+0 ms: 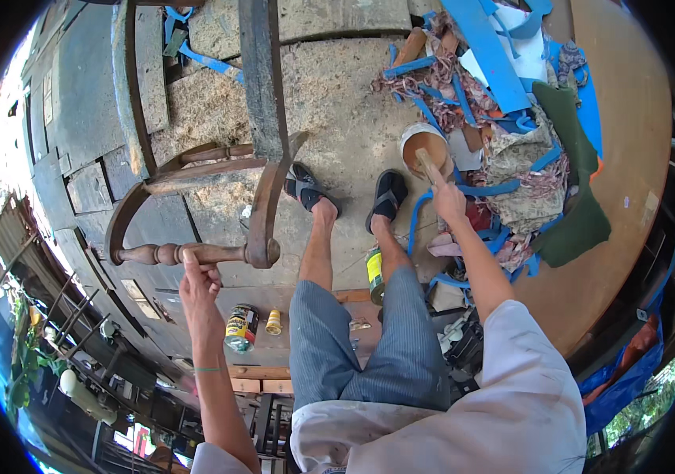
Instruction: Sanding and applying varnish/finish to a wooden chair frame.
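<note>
My left hand (201,288) grips the turned wooden rail (165,253) of a brown wooden chair frame (265,201), thumb lying along it. The frame's curved pieces and long dark leg stretch away from me at the left. On the right, my right hand (449,202) is closed round a flat, light wooden stick (430,167). The stick slants into a round white tub (405,144) with a brownish inside; its lower end is hard to make out, so I cannot tell whether it is a brush.
Blue strips (489,59), shredded stuffing (432,87) and green cloth (570,182) are heaped beside the tub. A brown board (629,158) stands at right. Cans (241,328) and a small yellow container (274,321) sit near my legs. Sawdust (321,87) covers the floor ahead.
</note>
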The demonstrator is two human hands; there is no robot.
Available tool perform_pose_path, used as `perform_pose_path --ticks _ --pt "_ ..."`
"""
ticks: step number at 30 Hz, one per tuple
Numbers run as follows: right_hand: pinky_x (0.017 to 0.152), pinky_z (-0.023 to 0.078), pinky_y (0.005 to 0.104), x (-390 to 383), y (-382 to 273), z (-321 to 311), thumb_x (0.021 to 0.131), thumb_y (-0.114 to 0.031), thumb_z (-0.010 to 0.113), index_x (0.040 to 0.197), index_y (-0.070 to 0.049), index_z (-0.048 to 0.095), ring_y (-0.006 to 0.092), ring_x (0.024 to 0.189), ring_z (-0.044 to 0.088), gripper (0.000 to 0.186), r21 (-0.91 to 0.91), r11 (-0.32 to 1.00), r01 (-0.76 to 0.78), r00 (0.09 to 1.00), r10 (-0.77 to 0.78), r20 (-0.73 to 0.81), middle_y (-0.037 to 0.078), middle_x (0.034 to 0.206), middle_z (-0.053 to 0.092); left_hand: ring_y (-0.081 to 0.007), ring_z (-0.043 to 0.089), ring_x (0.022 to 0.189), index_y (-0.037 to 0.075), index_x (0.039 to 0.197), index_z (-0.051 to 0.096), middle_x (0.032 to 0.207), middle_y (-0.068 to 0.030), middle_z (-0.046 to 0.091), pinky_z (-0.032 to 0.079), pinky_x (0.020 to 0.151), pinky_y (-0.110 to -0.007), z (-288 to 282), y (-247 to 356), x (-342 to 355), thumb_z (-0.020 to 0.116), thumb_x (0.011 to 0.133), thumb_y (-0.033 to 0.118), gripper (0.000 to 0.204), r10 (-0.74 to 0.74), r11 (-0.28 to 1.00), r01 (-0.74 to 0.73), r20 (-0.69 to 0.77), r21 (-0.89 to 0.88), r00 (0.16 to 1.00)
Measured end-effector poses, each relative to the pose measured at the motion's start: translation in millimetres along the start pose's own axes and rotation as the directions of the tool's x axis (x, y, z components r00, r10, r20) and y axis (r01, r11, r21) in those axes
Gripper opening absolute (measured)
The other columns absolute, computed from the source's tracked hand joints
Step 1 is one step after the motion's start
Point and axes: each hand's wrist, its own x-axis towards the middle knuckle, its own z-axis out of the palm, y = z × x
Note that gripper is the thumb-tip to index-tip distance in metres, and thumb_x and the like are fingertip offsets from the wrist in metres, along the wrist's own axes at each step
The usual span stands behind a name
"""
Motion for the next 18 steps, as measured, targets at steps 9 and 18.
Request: perform_pose_path --ticks 9,18 --pt "0.073 0.052 0.0503 73 24 65 0.094 -0.016 0.052 0.147 -0.04 0.028 0.0406 0.088 0.064 0.063 -0.184 0.982 0.046 0.999 -0.042 0.022 0.023 0.097 0.058 -0.0073 0.042 0.066 0.009 0.084 0.055 0.071 0.0023 0.047 0.036 0.066 -0.024 4 0 -3 0.047 0.095 0.057 0.05 0.027 0.999 -0.03 -0.106 -0.023 0.994" --pt "0.051 0.037 0.0224 7 44 -7 0.098 -0.024 0.051 0.15 -0.026 0.029 0.0082 0.059 0.045 0.057 0.713 0.528 -0.46 0.846 0.019 0.532 0.0 0.071 0.049 -0.0063 0.045 0.064 0.007 0.081 0.055 0.071 0.0016 0.051 0.036 0.062 -0.021 2 -2 0 0.05 0.094 0.057 0.052 -0.01 1.0 0.009 -0.089 -0.016 0.996"
